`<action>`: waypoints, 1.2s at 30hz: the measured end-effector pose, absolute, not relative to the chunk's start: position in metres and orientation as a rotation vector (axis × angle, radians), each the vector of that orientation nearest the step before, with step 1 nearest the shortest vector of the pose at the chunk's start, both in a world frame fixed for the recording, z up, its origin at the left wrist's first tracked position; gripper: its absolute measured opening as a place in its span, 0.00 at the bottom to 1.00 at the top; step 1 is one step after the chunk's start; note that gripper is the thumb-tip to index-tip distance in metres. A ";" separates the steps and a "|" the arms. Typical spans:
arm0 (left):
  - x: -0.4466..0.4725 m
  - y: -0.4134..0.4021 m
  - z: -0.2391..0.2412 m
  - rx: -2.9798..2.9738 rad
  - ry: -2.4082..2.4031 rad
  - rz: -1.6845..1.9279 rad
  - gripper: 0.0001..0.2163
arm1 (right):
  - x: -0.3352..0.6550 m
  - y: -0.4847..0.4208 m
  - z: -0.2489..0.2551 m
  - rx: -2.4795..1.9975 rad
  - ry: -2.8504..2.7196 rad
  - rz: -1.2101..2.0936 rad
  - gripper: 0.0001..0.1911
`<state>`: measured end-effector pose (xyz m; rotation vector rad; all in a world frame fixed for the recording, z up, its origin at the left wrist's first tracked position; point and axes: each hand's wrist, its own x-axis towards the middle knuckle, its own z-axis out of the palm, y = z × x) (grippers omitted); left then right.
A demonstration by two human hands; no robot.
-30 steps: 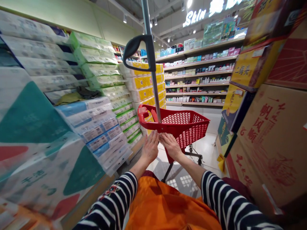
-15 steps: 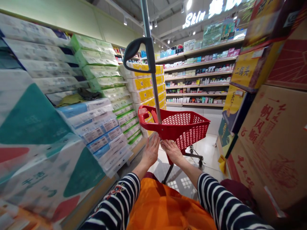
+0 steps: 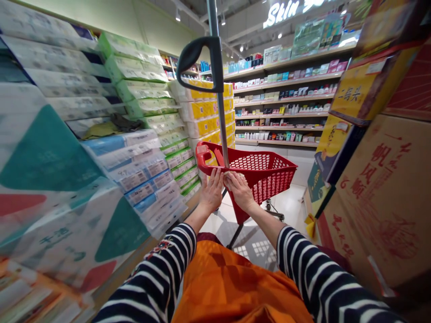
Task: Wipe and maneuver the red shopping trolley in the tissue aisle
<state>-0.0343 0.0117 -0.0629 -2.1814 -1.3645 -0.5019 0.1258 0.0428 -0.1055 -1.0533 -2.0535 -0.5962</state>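
A red shopping basket cart point(image 3: 272, 186) with perforated sides stands just in front of me. From its near end rises a grey metal pole point(image 3: 221, 121), which carries a dark grey looped handle point(image 3: 218, 65). My left hand point(image 3: 211, 190) rests with straight fingers against the near rim of the basket, left of the pole's foot. Close beside it, my right hand point(image 3: 239, 190) is bent over the same rim, pressing what looks like a pale crumpled cloth point(image 3: 243, 178) against it. The cloth is mostly covered by the fingers.
Stacked tissue packs point(image 3: 148, 175) line the left side, with a dark cloth point(image 3: 124, 123) lying on them. Cardboard cartons point(image 3: 387, 202) and yellow boxes point(image 3: 350, 96) rise on the right. Shelves of small cosmetics point(image 3: 286, 110) fill the back. The cart stands on pale floor tiles point(image 3: 292, 204).
Both hands have moved up and forward from below the rim onto the basket's near end. The view has tipped slightly, with the cart and handle now a little higher and further right.
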 end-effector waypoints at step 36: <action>-0.045 0.007 -0.011 -2.136 -1.487 -0.650 0.29 | 0.136 0.068 0.089 -0.673 -2.204 -1.116 0.25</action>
